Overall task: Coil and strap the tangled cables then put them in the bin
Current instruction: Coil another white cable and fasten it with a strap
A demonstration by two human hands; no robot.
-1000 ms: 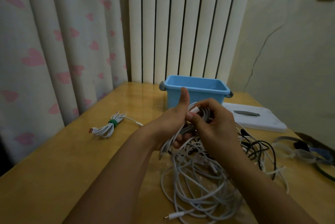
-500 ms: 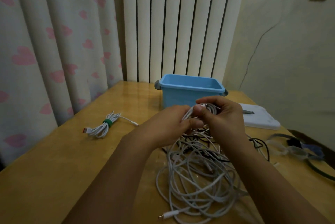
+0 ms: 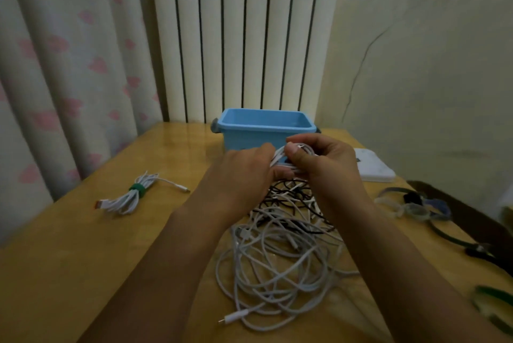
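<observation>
Both my left hand (image 3: 244, 173) and right hand (image 3: 322, 162) grip the white cable coil (image 3: 286, 158), blue bin (image 3: 263, 129) just behind, tangle (image 3: 283, 254) below

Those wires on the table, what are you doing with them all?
A person is tidying cables. Both hands, left hand and right hand, hold a white cable above the tangled pile on the wooden table. One coiled cable with a green strap already lies at the left. The blue bin waits behind the hands.
</observation>
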